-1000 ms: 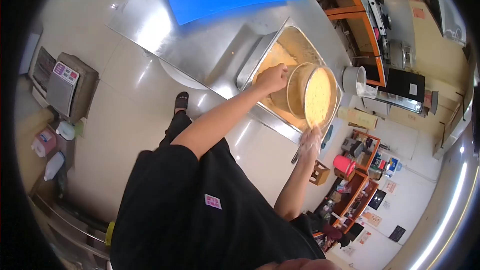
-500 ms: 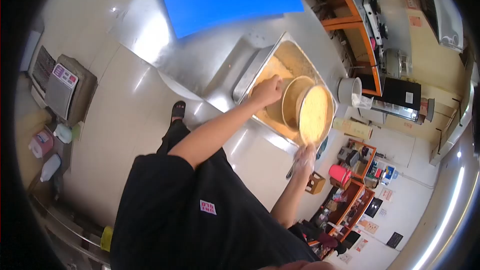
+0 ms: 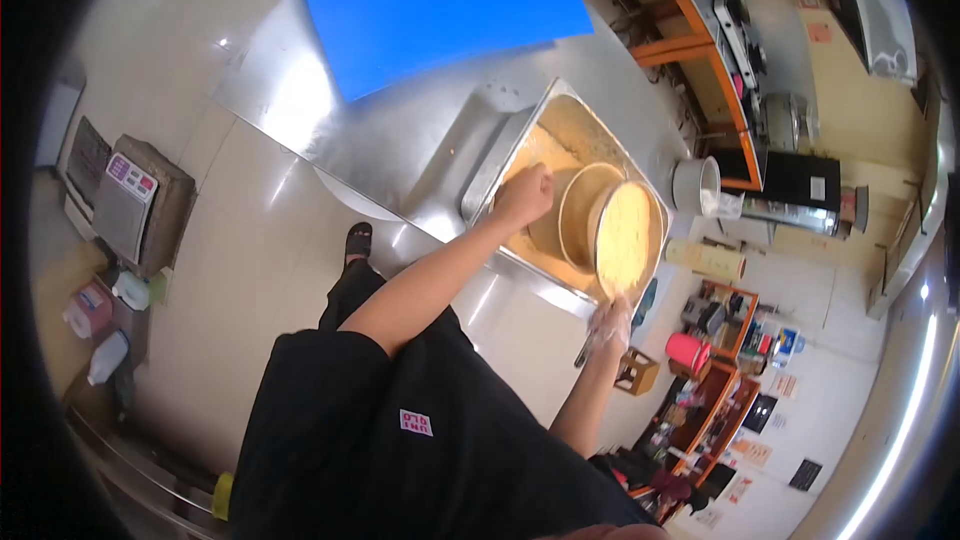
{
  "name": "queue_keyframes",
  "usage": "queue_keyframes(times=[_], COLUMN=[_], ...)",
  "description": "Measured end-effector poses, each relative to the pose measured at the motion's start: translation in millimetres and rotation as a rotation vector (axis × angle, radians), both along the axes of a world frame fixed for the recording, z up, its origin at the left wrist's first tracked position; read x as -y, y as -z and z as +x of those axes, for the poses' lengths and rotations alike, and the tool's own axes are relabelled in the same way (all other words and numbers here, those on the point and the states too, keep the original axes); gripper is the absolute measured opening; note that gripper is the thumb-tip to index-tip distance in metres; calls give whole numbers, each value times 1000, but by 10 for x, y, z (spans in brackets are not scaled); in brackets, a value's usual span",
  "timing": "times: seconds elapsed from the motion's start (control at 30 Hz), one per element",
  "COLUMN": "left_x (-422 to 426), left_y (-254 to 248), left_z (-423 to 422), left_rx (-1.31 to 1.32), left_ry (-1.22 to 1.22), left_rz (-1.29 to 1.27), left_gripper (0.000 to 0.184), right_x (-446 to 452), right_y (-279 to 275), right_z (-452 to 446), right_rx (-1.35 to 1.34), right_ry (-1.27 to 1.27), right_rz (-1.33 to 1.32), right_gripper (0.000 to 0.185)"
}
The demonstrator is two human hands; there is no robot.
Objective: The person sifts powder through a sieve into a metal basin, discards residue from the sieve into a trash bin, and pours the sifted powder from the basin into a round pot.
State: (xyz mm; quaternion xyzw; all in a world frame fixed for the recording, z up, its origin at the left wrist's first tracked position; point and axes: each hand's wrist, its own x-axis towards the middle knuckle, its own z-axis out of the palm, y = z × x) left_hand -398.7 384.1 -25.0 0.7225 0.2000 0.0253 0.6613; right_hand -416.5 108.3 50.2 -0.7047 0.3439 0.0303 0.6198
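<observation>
Round container (image 3: 621,237) of yellow mixture stood, per the head view, in or over the metal tray (image 3: 498,165), gloved right hand (image 3: 611,320) gripping its rim, my left hand (image 3: 525,194) curled alongside, its hold indeterminable; steady support seemed advisable.

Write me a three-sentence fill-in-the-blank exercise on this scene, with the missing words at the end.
1. The hand in a clear plastic glove, at the edge of the round, yellow-faced, thin-rimmed vessel, is the person's ____ one.
2. On the same shiny metal table as the deep rectangular silver metal pan, the large flat sheet is coloured ____.
3. The person's short-sleeved shirt is ____.

Missing words: right; blue; black.
</observation>
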Motion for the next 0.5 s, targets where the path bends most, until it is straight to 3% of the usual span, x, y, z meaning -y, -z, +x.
queue_keyframes(times=[0.13, 0.2, 0.3, 0.4, 0.5], left_x=[99, 4, -6, 13, 29], left_y=[-16, -82, -41, -14, -42], left_z=[-138, -76, -77, -48, -79], left_rx=[-62, -107, -48, -32, -58], left_ry=[132, 104, 105, 118, 85], left_rz=[-50, -35, -31, -52, -95], left_gripper=[29, 29, 28, 27, 27], right_x=[-28, 91, 738, 332, 292], right_y=[-79, -98, 385, -80, -40], right_z=[-140, -171, 0, -112, -102], right_rx=[30, 15, -28, 27, 53], right_ry=[-187, -38, 62, -101, -40], right_rz=[-204, -169, -18, -211, -183], right_gripper=[36, 36, 35, 35, 35])
